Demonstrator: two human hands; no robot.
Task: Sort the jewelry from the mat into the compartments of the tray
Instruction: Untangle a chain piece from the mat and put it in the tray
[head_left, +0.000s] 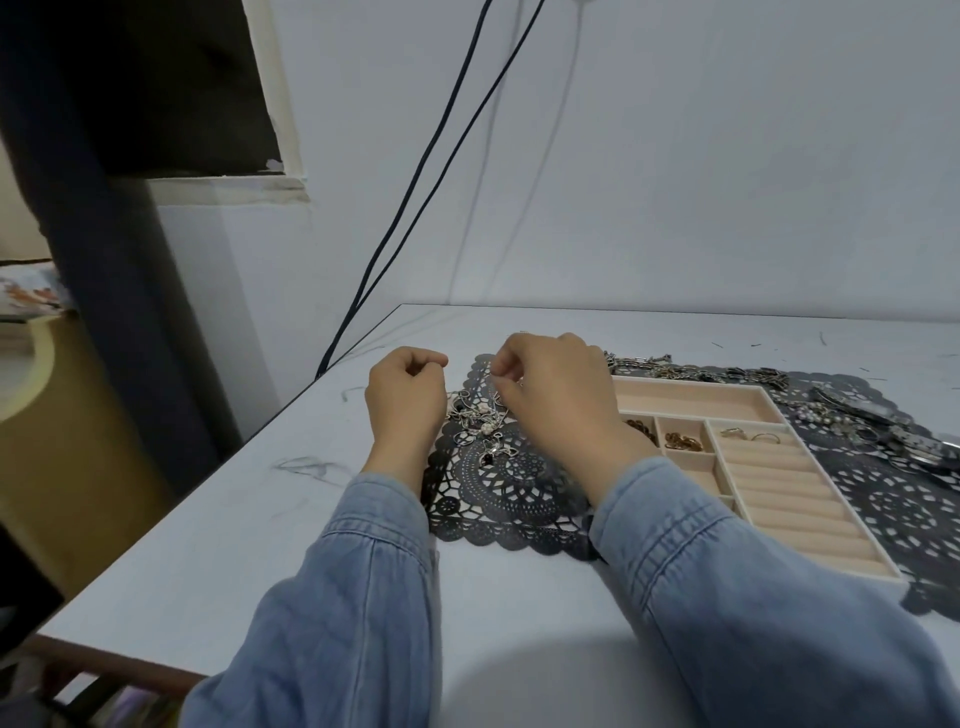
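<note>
— While the person works that tangle of thin silver chains (480, 423) on the dark lace mat (514, 488), just left of the beige compartment tray (691, 402), what worries you?

— The right hand (556, 395) pinches a strand between thumb and forefinger; the left hand (408, 400) is curled tight, though I cannot tell whether it holds any. A hard pull apart could tighten the tangle or snap a chain.

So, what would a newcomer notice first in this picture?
The eye goes first to the left hand and right hand, fingers curled, above a tangle of silver chains at the left end of the dark lace mat. To their right a beige tray lies on the mat, a few rings and brown pieces in its compartments; more jewelry is heaped beyond it.
</note>
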